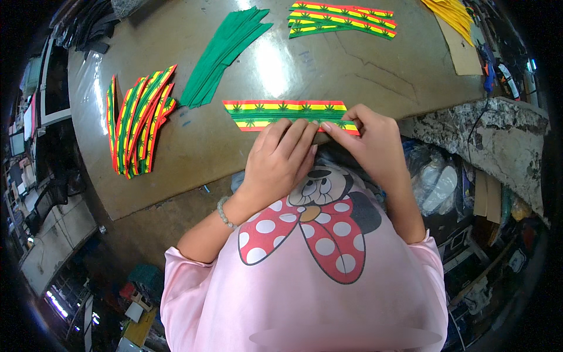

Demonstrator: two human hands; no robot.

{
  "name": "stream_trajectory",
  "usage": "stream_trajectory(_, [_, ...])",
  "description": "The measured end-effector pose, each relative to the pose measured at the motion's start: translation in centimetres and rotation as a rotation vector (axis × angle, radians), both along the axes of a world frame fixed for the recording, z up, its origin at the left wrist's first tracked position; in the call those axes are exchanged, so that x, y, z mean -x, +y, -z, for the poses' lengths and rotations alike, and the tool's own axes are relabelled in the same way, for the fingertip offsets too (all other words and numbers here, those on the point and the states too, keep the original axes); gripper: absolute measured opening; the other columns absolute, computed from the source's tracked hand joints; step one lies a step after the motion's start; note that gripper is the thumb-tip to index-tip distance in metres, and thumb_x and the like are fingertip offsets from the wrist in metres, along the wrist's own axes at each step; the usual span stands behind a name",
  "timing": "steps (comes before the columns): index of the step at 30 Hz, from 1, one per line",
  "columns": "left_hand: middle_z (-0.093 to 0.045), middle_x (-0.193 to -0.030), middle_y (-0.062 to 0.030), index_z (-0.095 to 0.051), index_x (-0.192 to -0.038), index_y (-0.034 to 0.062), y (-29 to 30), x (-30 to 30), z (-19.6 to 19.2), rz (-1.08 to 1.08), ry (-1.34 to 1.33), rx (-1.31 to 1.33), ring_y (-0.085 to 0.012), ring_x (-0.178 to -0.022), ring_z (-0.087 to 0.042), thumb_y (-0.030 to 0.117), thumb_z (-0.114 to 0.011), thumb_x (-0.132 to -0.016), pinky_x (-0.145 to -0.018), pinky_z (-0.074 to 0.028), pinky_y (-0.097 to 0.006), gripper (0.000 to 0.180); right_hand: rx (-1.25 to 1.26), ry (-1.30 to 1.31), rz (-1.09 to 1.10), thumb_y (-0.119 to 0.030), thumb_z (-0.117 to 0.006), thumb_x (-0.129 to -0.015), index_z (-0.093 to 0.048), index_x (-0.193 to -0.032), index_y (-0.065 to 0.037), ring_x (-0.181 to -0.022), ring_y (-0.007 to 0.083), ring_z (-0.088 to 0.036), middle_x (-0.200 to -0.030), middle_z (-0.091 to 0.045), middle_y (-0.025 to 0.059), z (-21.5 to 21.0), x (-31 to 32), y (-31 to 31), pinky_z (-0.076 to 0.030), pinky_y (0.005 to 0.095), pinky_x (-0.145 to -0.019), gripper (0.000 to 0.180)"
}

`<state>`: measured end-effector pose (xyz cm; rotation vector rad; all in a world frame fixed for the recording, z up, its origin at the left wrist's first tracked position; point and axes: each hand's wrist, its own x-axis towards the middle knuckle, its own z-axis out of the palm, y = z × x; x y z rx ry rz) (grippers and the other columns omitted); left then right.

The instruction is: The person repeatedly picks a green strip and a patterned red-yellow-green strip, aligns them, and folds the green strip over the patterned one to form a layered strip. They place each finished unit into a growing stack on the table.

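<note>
A long striped fabric strip [275, 111] in red, yellow and green with leaf prints lies flat near the front edge of the brown table [199, 146]. My left hand [280, 155] rests palm down on the strip's lower edge, fingers stretched over it. My right hand [365, 136] presses the strip's right end with fingertips together, index touching the lower border. The two hands meet near the middle of the strip. A bead bracelet sits on my left wrist.
A stack of similar striped strips [138, 120] lies at the left. Plain green strips [226, 50] fan out at the back centre, more striped strips [343, 19] behind them, yellow pieces [454, 14] at far right. A rough stone ledge [481, 126] adjoins the table's right edge.
</note>
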<state>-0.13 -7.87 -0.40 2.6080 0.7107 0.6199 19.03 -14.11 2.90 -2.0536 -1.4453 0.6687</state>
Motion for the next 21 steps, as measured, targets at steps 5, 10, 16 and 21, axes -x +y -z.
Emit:
stream_trajectory(5, [-0.061, -0.120, -0.0087, -0.063, -0.125, 0.0060, -0.01, 0.00, -0.08, -0.005, 0.015, -0.015, -0.0286, -0.110, -0.055, 0.014, -0.072, -0.083, -0.093, -0.048, -0.041, 0.043, 0.086, 0.266, 0.061, -0.016, -0.073, -0.089, -0.066, -0.093, 0.002, -0.053, 0.0152, -0.054, -0.063, -0.058, 0.0124, 0.06, -1.19, -0.53, -0.044, 0.0301, -0.052, 0.020])
stream_trajectory(10, [-0.061, -0.120, -0.0079, -0.064, -0.125, 0.0074, -0.43, -0.22, -0.07, -0.044, -0.006, 0.032, -0.0279, -0.110, -0.055, 0.014, -0.073, -0.083, -0.093, -0.047, -0.040, 0.043, 0.099, 0.252, 0.089, -0.014, -0.072, -0.089, -0.065, -0.091, 0.002, -0.053, 0.0133, -0.053, -0.063, -0.059, 0.0119, 0.23, -0.98, -0.40, -0.044, 0.0293, -0.052, 0.018])
stream_trajectory(16, [-0.060, -0.121, -0.0065, -0.064, -0.126, 0.0087, -0.71, -0.24, -0.03, -0.065, 0.019, 0.015, -0.0276, -0.110, -0.053, 0.015, -0.073, -0.083, -0.092, -0.047, -0.040, 0.044, 0.059, 0.217, 0.082, -0.013, -0.072, -0.087, -0.062, -0.087, 0.003, -0.052, 0.0179, -0.055, -0.062, -0.058, 0.0137, 0.13, -0.71, -0.11, -0.044, 0.0318, -0.051, 0.018])
stream_trajectory(21, [-0.059, -0.120, -0.0053, -0.064, -0.126, 0.0106, -0.61, -0.32, -0.14, -0.054, 0.047, -0.007, -0.0274, -0.109, -0.052, 0.015, -0.073, -0.083, -0.092, -0.046, -0.039, 0.044, 0.059, 0.165, 0.080, -0.015, -0.073, -0.084, -0.059, -0.083, 0.001, -0.051, 0.0256, -0.058, -0.062, -0.057, 0.0159, 0.29, -0.63, -0.03, -0.045, 0.0350, -0.051, 0.021])
